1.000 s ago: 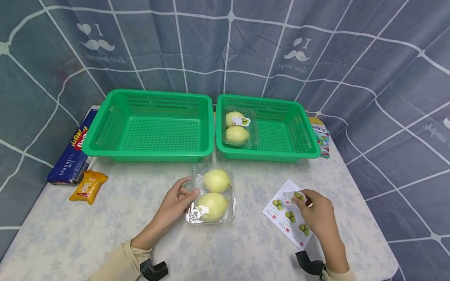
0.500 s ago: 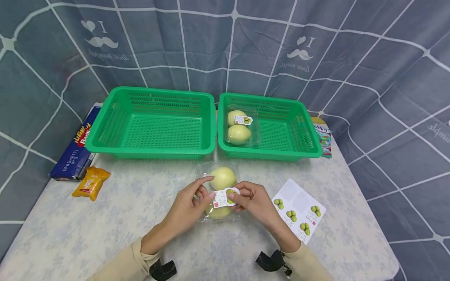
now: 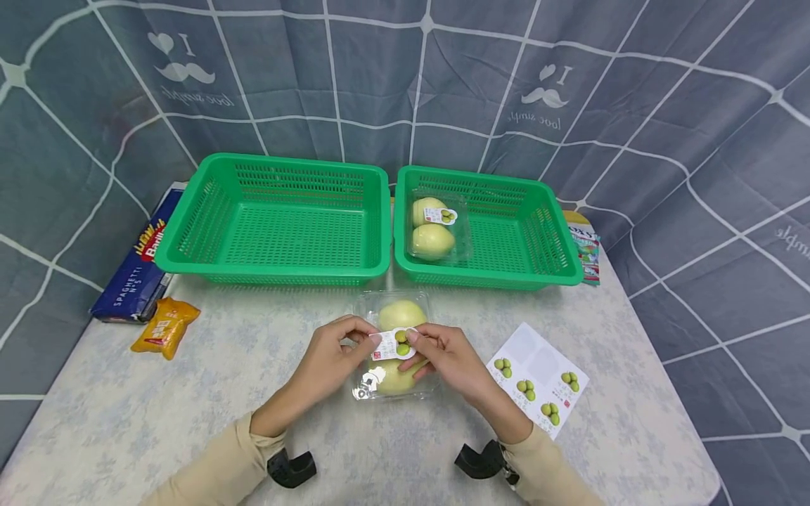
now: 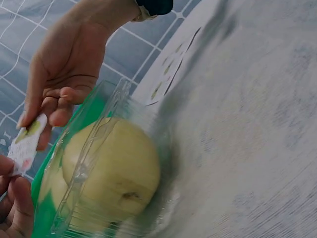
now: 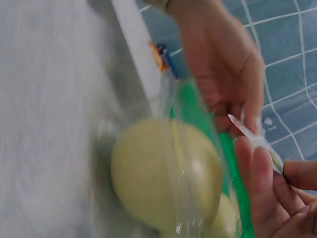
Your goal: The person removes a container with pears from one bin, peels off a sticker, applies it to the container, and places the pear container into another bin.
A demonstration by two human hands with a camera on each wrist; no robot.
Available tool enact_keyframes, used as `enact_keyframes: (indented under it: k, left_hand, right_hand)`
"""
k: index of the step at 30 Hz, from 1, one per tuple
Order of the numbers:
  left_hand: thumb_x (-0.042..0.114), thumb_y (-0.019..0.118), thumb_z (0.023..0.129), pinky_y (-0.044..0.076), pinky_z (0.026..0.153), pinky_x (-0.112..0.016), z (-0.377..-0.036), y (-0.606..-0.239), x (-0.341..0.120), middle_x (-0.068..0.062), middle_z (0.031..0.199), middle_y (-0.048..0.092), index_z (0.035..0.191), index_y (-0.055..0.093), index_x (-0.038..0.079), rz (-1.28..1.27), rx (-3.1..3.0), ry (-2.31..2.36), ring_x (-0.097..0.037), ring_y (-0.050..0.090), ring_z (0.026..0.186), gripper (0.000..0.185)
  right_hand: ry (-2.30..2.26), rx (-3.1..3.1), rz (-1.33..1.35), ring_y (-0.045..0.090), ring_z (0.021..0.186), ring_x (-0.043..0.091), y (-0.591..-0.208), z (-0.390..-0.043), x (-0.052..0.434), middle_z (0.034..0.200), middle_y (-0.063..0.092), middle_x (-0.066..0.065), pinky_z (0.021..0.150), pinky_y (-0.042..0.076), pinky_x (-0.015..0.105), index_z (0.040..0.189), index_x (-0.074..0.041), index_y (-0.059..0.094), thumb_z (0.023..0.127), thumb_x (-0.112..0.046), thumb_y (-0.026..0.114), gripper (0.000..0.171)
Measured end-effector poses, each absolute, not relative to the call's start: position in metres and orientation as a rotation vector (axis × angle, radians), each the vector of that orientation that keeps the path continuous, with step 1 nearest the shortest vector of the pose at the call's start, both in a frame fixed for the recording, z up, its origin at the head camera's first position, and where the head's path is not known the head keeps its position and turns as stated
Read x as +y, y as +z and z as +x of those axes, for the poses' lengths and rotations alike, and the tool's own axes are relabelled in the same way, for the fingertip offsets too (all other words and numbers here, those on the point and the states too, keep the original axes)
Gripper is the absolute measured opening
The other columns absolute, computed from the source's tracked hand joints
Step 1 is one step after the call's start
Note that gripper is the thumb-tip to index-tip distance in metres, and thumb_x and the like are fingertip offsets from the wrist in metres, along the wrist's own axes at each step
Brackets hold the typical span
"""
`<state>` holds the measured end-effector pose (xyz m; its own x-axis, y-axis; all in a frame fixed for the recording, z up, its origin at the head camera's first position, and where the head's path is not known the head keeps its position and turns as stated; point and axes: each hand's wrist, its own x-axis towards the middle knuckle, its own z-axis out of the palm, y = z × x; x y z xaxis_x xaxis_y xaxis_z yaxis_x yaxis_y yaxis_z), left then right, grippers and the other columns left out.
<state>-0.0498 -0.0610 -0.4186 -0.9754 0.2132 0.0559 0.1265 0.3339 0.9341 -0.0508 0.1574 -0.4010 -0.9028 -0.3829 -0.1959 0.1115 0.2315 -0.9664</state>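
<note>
A white sticker (image 3: 391,345) printed with green fruit is stretched between my two hands. My left hand (image 3: 332,358) pinches its left end, and my right hand (image 3: 457,362) pinches the right end. Under it stands a clear plastic clamshell box (image 3: 365,391) holding two pale yellow pears, one far (image 3: 402,313) and one near (image 3: 395,379). Both wrist views show the sticker (image 4: 28,141) above the box lid, apart from it. Right of my hands lies the white sticker sheet (image 3: 538,383), with several fruit stickers on it and blank patches at its upper part.
Two green baskets stand at the back. The right basket (image 3: 506,277) holds another boxed pair of pears (image 3: 433,240) bearing a sticker; the left basket (image 3: 272,270) has nothing in it. A spaghetti box (image 3: 133,288), an orange packet (image 3: 166,328) and a colourful packet (image 3: 587,254) lie at the sides.
My right hand has peeled the sticker from the sheet and carried it left over the box. My left hand has moved from the box's side to grip the sticker's other end.
</note>
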Motion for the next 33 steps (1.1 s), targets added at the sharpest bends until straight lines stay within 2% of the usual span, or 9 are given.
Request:
enact_keyframes:
  k: [4,6,8,11,13,18,24,33]
  left_hand:
    - [0.009,0.069,0.093,0.055,0.063,-0.022,-0.055,-0.415,-0.058,-0.007,0.082,0.071,0.101,0.075,0.006,0.304,2.523,1.752,-0.011,0.064,0.069,0.01]
    - [0.009,0.07,0.093,0.054,0.063,-0.021,-0.058,-0.413,-0.056,-0.008,0.082,0.072,0.105,0.075,0.005,0.31,2.538,1.74,-0.011,0.064,0.069,0.013]
    - [0.009,0.071,0.092,0.054,0.064,-0.021,-0.061,-0.412,-0.054,-0.007,0.084,0.072,0.108,0.074,0.005,0.322,2.555,1.713,-0.01,0.064,0.071,0.017]
    - [0.011,0.072,0.092,0.053,0.067,-0.022,-0.066,-0.41,-0.05,-0.007,0.084,0.072,0.104,0.075,0.007,0.33,2.604,1.659,-0.011,0.064,0.074,0.014]
    - [0.013,0.073,0.091,0.053,0.068,-0.022,-0.068,-0.409,-0.048,-0.005,0.082,0.071,0.098,0.075,0.007,0.333,2.634,1.627,-0.011,0.064,0.074,0.009]
    - [0.014,0.074,0.089,0.05,0.066,-0.021,-0.071,-0.406,-0.045,-0.001,0.076,0.07,0.088,0.073,0.008,0.364,2.722,1.484,-0.008,0.06,0.069,0.006]
    - [0.011,0.069,0.09,0.043,0.058,-0.024,-0.073,-0.405,-0.042,0.003,0.07,0.065,0.085,0.072,0.012,0.403,2.852,1.283,-0.008,0.051,0.06,0.005]
    - [0.005,0.066,0.087,0.041,0.053,-0.027,-0.072,-0.409,-0.043,0.001,0.073,0.059,0.08,0.068,0.012,0.457,3.019,1.114,-0.012,0.05,0.064,0.01]
  right_hand:
    - [-1.679,2.306,-0.24,0.068,0.067,0.014,-0.401,-0.053,0.159,0.086,0.072,0.026,0.061,0.061,0.035,0.109,0.004,0.071,0.103,-0.018,0.059,0.027]
    - [-1.656,2.399,-0.213,0.066,0.063,0.019,-0.401,-0.055,0.159,0.079,0.07,0.024,0.06,0.06,0.038,0.107,0.001,0.073,0.101,-0.018,0.062,0.023]
    - [-1.602,2.509,-0.202,0.065,0.061,0.021,-0.4,-0.056,0.159,0.074,0.068,0.019,0.058,0.059,0.037,0.103,-0.003,0.075,0.101,-0.02,0.062,0.021]
    - [-1.432,2.723,-0.285,0.061,0.061,0.015,-0.399,-0.058,0.161,0.073,0.069,0.01,0.057,0.054,0.028,0.097,-0.009,0.078,0.1,-0.021,0.063,0.019]
    - [-1.269,2.868,-0.389,0.054,0.058,0.008,-0.398,-0.059,0.162,0.068,0.065,0.003,0.055,0.045,0.021,0.088,-0.011,0.077,0.1,-0.02,0.063,0.02]
    - [-0.972,3.003,-0.528,0.04,0.052,0.005,-0.397,-0.063,0.162,0.059,0.051,-0.006,0.05,0.033,0.019,0.073,-0.013,0.07,0.098,-0.018,0.065,0.026]
    - [-0.791,3.08,-0.517,0.037,0.052,0.009,-0.396,-0.065,0.156,0.056,0.043,-0.006,0.048,0.028,0.021,0.065,-0.015,0.057,0.096,-0.019,0.065,0.032]
    - [-0.592,3.156,-0.467,0.043,0.051,0.014,-0.393,-0.066,0.145,0.059,0.05,-0.002,0.045,0.032,0.027,0.063,-0.015,0.052,0.097,-0.024,0.066,0.037]
